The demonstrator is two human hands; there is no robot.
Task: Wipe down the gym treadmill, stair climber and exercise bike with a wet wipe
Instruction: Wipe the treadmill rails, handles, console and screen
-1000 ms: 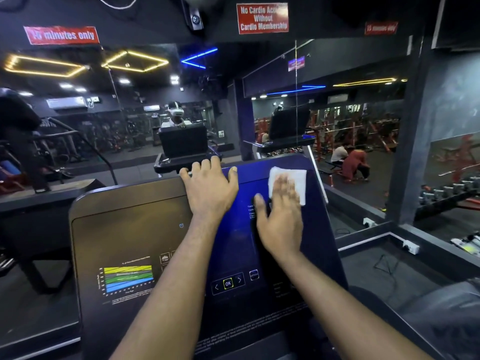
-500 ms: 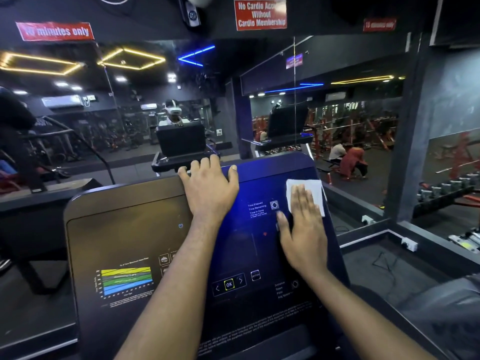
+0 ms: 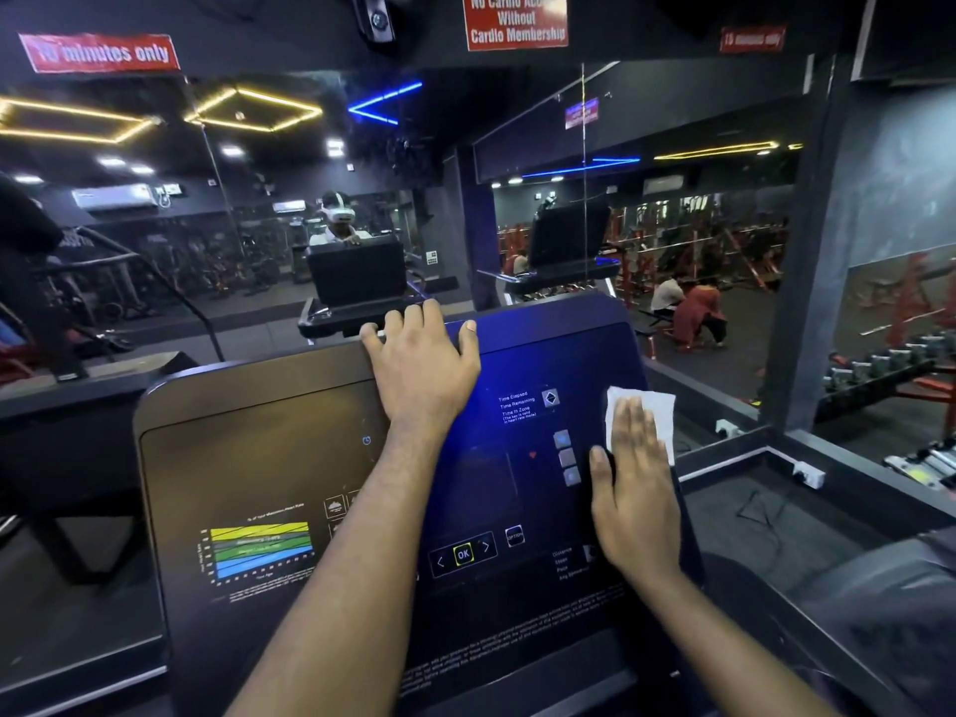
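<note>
The dark console panel (image 3: 269, 458) of a cardio machine fills the middle of the view, with a coloured chart at lower left and an OK button low in the centre. My left hand (image 3: 421, 362) rests on the panel's top edge, fingers hooked over it. My right hand (image 3: 633, 489) lies flat with straight fingers and presses a white wet wipe (image 3: 659, 416) against the panel's right side, close to its edge. Most of the wipe is hidden under my fingers.
A wall mirror (image 3: 724, 225) stands right behind the console and reflects the gym, other machines and people. A neighbouring machine (image 3: 62, 406) stands to the left. On the right, a ledge with sockets (image 3: 809, 473) and a dumbbell rack (image 3: 890, 364).
My right hand has slid the wipe rightward and down across the panel, from near the top centre to the right edge. My left hand has stayed on the top edge.
</note>
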